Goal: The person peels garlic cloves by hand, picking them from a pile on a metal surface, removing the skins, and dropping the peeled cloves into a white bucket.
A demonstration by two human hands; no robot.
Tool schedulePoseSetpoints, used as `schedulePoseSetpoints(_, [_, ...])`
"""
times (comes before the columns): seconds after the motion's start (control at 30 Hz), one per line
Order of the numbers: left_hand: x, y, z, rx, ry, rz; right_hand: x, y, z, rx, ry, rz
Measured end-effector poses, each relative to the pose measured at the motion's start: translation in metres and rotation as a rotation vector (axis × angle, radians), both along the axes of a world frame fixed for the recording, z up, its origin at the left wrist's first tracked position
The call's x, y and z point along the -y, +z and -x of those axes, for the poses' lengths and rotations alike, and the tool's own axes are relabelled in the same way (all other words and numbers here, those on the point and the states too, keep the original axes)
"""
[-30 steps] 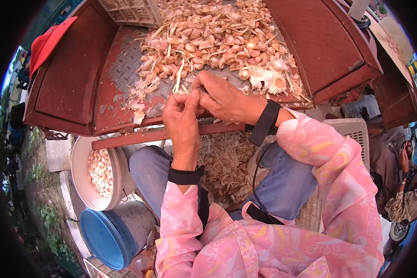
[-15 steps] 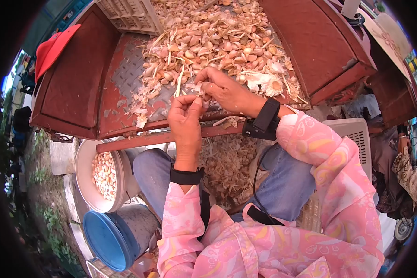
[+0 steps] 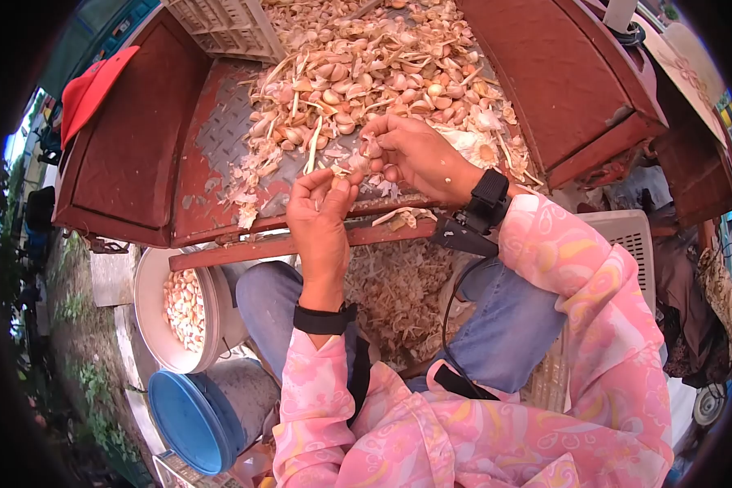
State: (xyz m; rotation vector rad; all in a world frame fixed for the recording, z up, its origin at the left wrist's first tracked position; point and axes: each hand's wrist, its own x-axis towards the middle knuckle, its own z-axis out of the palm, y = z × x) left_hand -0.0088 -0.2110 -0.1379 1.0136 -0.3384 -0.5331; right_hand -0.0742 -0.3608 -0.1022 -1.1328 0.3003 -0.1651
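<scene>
Over the front edge of a red metal truck bed [image 3: 193,213], both my hands are raised close together. My left hand [image 3: 324,203] is closed, thumb against fingers, on a small pale garlic clove [image 3: 341,172] at its fingertips. Just right of it, my right hand [image 3: 419,154] pinches a pinkish piece of garlic skin [image 3: 371,150]. Behind them spreads a large heap of loose garlic cloves [image 3: 382,73], mixed with dry skins and stalks. A whitish garlic head [image 3: 484,152] lies partly behind my right hand.
A white bucket [image 3: 150,325] with peeled cloves [image 3: 185,309] stands at lower left, beside a blue-lidded bucket [image 3: 183,423]. Shed skins [image 3: 398,301] lie between my knees. A plastic crate [image 3: 228,28] tilts at the bed's back left; another crate [image 3: 626,236] stands right.
My hands have drawn slightly apart, the right one shifting right and the left turning more palm-up. Pale garlic now shows at the left fingertips.
</scene>
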Motion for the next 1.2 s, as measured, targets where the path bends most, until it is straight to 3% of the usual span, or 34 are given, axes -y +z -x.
schedulePoseSetpoints(0.13, [0.004,-0.001,0.003,0.013,-0.017,-0.026,0.002,-0.002,0.0,-0.056,0.034,0.136])
schedulePoseSetpoints(0.2, [0.007,-0.001,0.007,0.119,0.013,-0.07,-0.009,-0.003,0.003,0.016,0.066,0.99])
schedulePoseSetpoints(0.23, [0.008,0.0,0.009,0.116,0.011,-0.073,-0.01,-0.007,0.003,0.012,0.065,0.988])
schedulePoseSetpoints(0.3, [0.009,0.002,0.012,0.191,-0.016,-0.089,-0.011,-0.012,0.002,0.187,-0.02,1.322])
schedulePoseSetpoints(0.63, [0.005,0.005,0.015,0.111,-0.082,-0.025,-0.008,-0.006,0.005,0.223,-0.021,1.388])
schedulePoseSetpoints(0.83, [0.017,0.0,0.018,-0.047,0.073,-0.011,-0.013,-0.01,0.001,0.167,-0.118,1.35])
schedulePoseSetpoints(1.1, [0.004,-0.004,0.005,-0.336,-0.116,0.183,-0.005,-0.017,-0.003,0.106,-0.104,1.256])
schedulePoseSetpoints(1.2, [-0.023,0.007,-0.004,-0.224,-0.11,0.15,0.016,-0.017,-0.002,-0.031,-0.046,1.256])
